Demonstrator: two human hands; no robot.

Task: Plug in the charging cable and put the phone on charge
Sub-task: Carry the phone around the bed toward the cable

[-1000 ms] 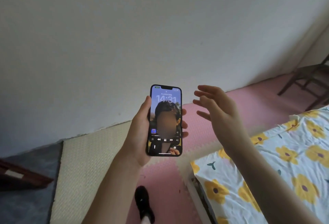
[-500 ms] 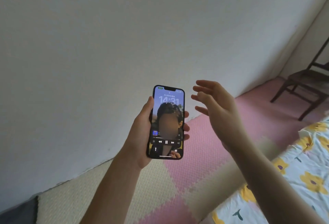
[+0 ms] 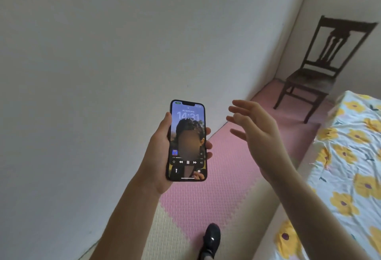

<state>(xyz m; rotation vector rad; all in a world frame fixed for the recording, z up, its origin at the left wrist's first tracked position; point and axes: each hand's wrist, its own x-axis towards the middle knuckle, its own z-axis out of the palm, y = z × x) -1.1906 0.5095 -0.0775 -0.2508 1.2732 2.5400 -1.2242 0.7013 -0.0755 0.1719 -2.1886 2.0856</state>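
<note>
Phone held upright in left hand, screen lit

Phone (image 3: 187, 141) is gripped in the left hand (image 3: 159, 156), raised in front of a plain white wall (image 3: 103, 53). The thumb is laid along the left edge and the fingertips (image 3: 208, 145) are wrapped round the right edge, so the grip is closed on the case. The screen is lit and is faced toward the camera. "14:31" is read in large digits near the top; a line of small characters above it is too fine to be read. A row of media controls, with a pause symbol at the centre, is shown low on the screen.

The right hand (image 3: 259, 133) is held just beside the phone, apart from it, with the fingers spread loosely and nothing grasped.

A pink and cream foam mat (image 3: 216, 197) is laid on the floor below. A bed sheet (image 3: 350, 167) printed with yellow flowers is seen at the right. A dark wooden chair (image 3: 321, 69) is stood in the far corner. A black shoe (image 3: 211, 239) is seen at the bottom edge.
</note>
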